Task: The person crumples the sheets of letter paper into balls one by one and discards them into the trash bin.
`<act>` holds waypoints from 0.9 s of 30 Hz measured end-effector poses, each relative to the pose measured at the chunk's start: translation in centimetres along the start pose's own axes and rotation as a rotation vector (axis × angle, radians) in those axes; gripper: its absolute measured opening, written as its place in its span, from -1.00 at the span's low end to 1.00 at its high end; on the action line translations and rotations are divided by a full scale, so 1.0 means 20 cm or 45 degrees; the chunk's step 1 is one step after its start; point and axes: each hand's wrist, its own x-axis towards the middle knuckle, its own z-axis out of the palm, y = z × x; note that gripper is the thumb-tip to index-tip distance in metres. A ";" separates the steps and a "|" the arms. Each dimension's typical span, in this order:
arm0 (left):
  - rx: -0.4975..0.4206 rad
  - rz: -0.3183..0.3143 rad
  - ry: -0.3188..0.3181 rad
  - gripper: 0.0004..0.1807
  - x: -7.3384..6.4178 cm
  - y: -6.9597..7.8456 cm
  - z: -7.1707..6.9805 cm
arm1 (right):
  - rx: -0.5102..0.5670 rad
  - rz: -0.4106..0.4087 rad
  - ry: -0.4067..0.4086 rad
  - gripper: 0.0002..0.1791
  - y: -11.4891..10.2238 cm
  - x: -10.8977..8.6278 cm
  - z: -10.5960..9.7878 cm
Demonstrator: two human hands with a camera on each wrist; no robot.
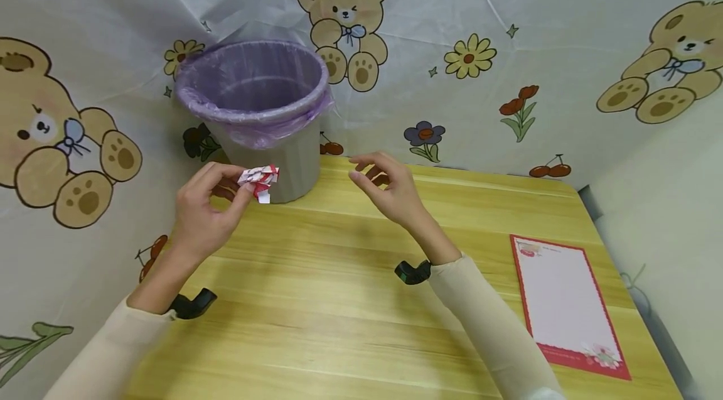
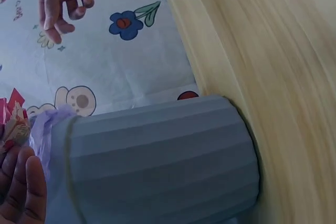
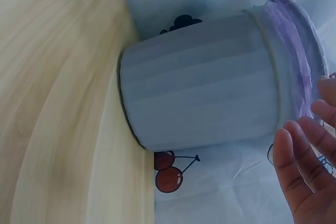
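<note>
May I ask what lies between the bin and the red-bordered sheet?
In the head view, bare tabletop lies between bin and sheet, with the right hand above it.

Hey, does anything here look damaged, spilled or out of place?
Only the crumpled paper pinched in the left hand looks damaged: it is creased and bunched, while the red-bordered sheet on the table lies flat. The bin stands upright, and I see no spill.
</note>
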 end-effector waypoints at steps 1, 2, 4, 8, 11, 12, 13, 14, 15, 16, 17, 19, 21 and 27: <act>0.009 0.004 0.005 -0.79 0.00 0.00 0.00 | 0.001 -0.003 0.002 -0.73 0.00 0.01 0.01; 0.020 0.008 0.011 -0.79 0.00 0.00 -0.01 | 0.001 -0.005 0.004 -0.73 0.00 0.02 0.02; 0.035 0.007 0.020 -0.79 0.00 0.00 -0.01 | -0.003 -0.010 0.012 -0.73 0.00 0.03 0.03; 0.067 0.001 0.043 -0.77 0.00 0.00 -0.02 | -0.009 -0.005 0.024 -0.75 0.00 0.06 0.06; 0.089 -0.001 0.056 -0.76 0.01 0.00 -0.03 | -0.012 0.006 0.038 -0.75 0.00 0.09 0.07; 0.096 -0.001 0.057 -0.77 0.01 0.00 -0.03 | -0.012 0.015 0.046 -0.75 -0.01 0.10 0.07; 0.101 -0.002 0.058 -0.77 0.02 0.00 -0.04 | -0.013 0.022 0.054 -0.76 -0.01 0.11 0.08; 0.103 -0.001 0.058 -0.78 0.02 0.00 -0.04 | -0.015 0.030 0.064 -0.76 -0.01 0.12 0.08; 0.101 -0.002 0.058 -0.78 0.03 0.00 -0.04 | -0.007 0.038 0.072 -0.76 -0.01 0.13 0.08; 0.100 -0.002 0.055 -0.79 0.03 0.00 -0.04 | -0.001 0.046 0.081 -0.76 -0.01 0.13 0.08; 0.097 -0.001 0.051 -0.79 0.03 0.00 -0.04 | 0.006 0.054 0.088 -0.76 -0.02 0.14 0.08; 0.096 0.000 0.045 -0.80 0.04 0.00 -0.04 | 0.022 0.066 0.094 -0.74 -0.02 0.16 0.09; 0.102 -0.002 0.037 -0.81 0.03 0.01 -0.05 | 0.039 0.078 0.094 -0.72 -0.03 0.18 0.10; 0.109 -0.002 0.028 -0.81 0.02 0.01 -0.04 | 0.076 0.101 0.094 -0.66 -0.03 0.23 0.11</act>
